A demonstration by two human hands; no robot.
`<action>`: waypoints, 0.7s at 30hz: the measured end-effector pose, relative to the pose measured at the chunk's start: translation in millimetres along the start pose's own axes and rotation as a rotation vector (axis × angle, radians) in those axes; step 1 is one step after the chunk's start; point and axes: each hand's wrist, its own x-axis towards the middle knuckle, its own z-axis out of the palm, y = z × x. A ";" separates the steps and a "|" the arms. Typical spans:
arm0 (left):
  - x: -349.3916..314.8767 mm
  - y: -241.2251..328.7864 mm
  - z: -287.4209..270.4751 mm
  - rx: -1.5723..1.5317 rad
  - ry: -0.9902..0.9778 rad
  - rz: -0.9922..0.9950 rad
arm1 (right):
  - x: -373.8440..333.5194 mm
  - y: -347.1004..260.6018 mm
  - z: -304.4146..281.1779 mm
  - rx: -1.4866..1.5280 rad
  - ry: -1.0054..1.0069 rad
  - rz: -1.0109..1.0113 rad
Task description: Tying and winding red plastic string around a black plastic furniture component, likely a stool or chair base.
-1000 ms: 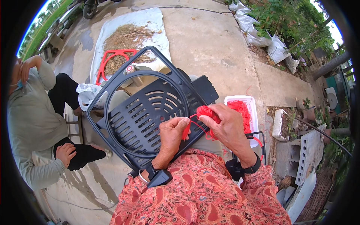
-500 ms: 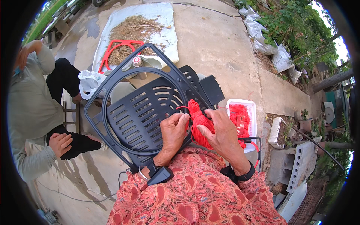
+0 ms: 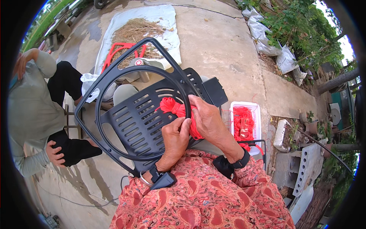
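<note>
A black plastic frame (image 3: 167, 54), a rounded outer edge with a large ring inside it, tilts up in front of my lap. My left hand (image 3: 174, 140) is closed, its thumb and fingers pinching the near right side of the ring. A bundle of red cord (image 3: 172, 108) passes across the ring's rim, its tied end lying inside the ring's opening. My right hand (image 3: 207, 120) grips the bundle on the right of the rim, fingers partly hidden. Behind the frame stands a black slatted plastic chair (image 3: 131, 131).
At the right, a white basin (image 3: 257, 129) holds more red cord (image 3: 243, 119). A seated person (image 3: 38, 103) is close on the left. Beyond the frame are a lidded bottle (image 3: 144, 76), a red frame (image 3: 110, 57) and dry stalks (image 3: 139, 28) on a white sheet (image 3: 169, 19).
The cord bundle has moved left, from beside the ring to across its rim and into its opening. My right hand has followed it left. The black frame has shifted slightly left.
</note>
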 end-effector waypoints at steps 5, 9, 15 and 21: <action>-0.3 -11.5 0.9 0.039 -0.044 -0.017 | 0.1 -21.6 -16.9 -0.204 -0.129 0.003; -1.9 -8.5 2.5 0.055 -0.028 0.025 | 24.8 -36.8 -15.2 -0.456 -0.216 -0.196; -5.3 -21.4 9.4 0.127 -0.075 0.091 | 52.2 -23.9 12.3 -0.694 -0.645 -0.094; -7.0 -7.0 8.3 0.045 -0.132 -0.039 | 63.6 -10.2 9.7 -0.081 -0.290 -0.034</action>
